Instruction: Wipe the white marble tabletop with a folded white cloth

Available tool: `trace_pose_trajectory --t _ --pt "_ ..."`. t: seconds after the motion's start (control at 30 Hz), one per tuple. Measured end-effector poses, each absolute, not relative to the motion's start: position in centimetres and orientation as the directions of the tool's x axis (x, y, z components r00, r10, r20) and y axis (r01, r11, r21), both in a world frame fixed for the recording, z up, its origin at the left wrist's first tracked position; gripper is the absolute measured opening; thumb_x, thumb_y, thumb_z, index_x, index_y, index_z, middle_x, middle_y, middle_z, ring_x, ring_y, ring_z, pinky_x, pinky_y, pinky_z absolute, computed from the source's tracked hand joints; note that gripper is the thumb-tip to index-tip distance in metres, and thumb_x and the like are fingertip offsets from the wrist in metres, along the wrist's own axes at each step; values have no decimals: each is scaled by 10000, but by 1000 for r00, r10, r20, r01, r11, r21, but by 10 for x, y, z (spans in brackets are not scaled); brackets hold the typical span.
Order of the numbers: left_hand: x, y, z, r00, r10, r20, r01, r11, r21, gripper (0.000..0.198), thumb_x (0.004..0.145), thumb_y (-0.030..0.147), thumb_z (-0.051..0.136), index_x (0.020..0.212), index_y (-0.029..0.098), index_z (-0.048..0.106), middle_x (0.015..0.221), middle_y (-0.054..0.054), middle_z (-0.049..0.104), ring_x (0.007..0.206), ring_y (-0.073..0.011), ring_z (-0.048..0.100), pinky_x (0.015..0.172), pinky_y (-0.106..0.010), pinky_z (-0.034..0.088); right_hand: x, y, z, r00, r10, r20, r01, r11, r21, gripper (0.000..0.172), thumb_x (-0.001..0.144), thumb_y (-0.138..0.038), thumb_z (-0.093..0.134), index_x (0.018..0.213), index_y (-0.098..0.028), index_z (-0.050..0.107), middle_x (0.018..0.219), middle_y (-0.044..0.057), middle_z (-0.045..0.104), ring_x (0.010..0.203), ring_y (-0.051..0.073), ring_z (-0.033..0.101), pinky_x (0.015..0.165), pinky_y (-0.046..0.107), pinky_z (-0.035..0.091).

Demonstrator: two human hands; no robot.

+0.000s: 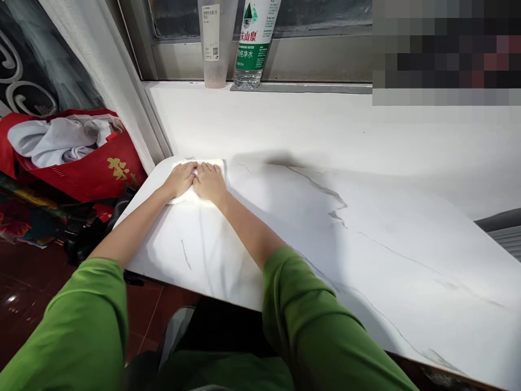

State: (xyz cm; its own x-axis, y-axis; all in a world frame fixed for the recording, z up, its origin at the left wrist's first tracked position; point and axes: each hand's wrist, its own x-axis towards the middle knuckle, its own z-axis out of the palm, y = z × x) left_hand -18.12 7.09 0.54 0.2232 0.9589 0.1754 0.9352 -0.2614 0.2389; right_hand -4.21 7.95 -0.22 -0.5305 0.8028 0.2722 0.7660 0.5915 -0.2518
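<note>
A folded white cloth (215, 163) lies at the far left corner of the white marble table (366, 233). My left hand (181, 178) and my right hand (209, 182) lie side by side on top of it, palms down, fingers stretched flat and pressing on the cloth. Most of the cloth is hidden under the hands. Both arms wear green sleeves.
On the white windowsill (309, 125) behind the table stand a clear plastic cup (212, 43) and a green-labelled water bottle (254, 43). A red bag (93, 168) with white fabric inside sits on the floor to the left, beside dark items.
</note>
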Motion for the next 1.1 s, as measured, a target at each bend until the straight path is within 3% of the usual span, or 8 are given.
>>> trace_pose_trajectory --t 0.2,0.4,0.77,0.97,1.1 --pt "-156 131 1 277 943 184 913 -318 256 467 900 159 336 1329 143 520 1431 -128 561 1331 -261 494 1139 -407 312 -20 132 -6 -431 872 231 826 485 -287 531 942 -170 310 1423 -10 470 1494 182 488 1410 283 382 1182 434 201" --pt "-150 118 2 279 943 180 913 -318 256 480 927 175 307 1366 101 486 1478 -149 504 1366 -258 448 1155 -412 292 -14 122 -6 -438 868 236 824 492 -282 537 949 -171 313 1432 13 458 1531 197 437 1431 288 357 1188 440 191" --pt "-109 -26 -2 286 945 162 922 -317 222 533 963 242 256 1462 84 361 1563 -156 403 1471 -265 328 1225 -488 187 40 -11 -9 -549 792 266 769 604 -209 574 952 -234 325 1442 46 435 1529 227 429 1427 330 367 1192 486 210" --pt "-78 -122 -1 332 921 204 904 -373 208 514 971 249 256 1430 76 407 1532 -173 446 1470 -281 340 1232 -511 193 79 -103 -12 -596 752 282 733 653 -192 592 960 -267 322 1448 50 436 1539 229 413 1456 333 334 1217 514 204" --pt "-63 -141 2 358 909 214 893 -400 207 503 969 223 257 1413 58 425 1520 -182 459 1470 -277 342 1232 -507 197 94 -121 -16 -592 731 338 722 668 -181 583 964 -263 307 1437 43 459 1519 226 445 1446 328 354 1214 506 224"
